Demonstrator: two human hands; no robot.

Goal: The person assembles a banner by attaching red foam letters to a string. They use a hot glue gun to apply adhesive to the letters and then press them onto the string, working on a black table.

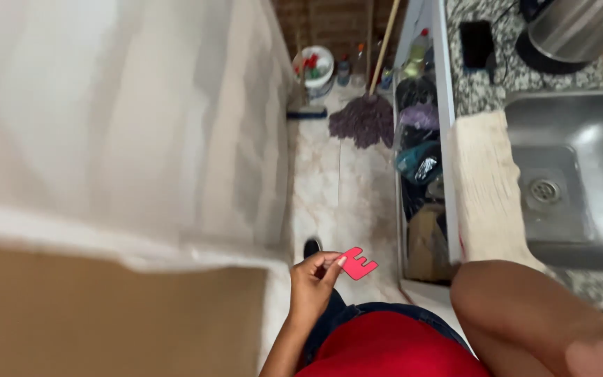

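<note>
- Pale tiled floor (343, 188) runs narrow between wall and cabinet.
- Purple mop head (366, 120) lies at its far end.
- White bucket (315, 68) sits in the far left corner, small bottles (344, 70) beside it.

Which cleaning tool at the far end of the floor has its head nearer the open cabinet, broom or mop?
The mop: its purple string head lies right by the cabinet edge. The blue-headed broom sits further left, against the white wall.
</note>
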